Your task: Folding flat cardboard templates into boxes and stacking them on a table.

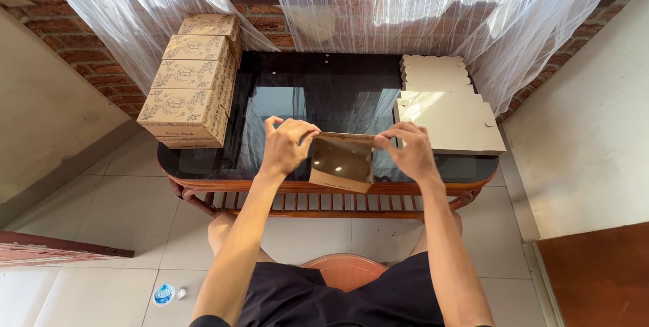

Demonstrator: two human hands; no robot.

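A half-folded brown cardboard box (341, 162) stands open-topped at the near edge of the black glass table (324, 84). My left hand (285, 144) pinches its left wall near the upper corner. On the other side, my right hand (408, 150) grips the right wall and back flap. Both hands hold the box just above the tabletop.
Several finished printed boxes (193, 80) are stacked on the table's left end. Flat unfolded box blanks (446, 107) lie in a pile at the right end. Sheer white curtains (405, 3) hang over a brick wall behind. A plastic bottle (164, 294) lies on the tiled floor, and an orange stool (346, 269) is under me.
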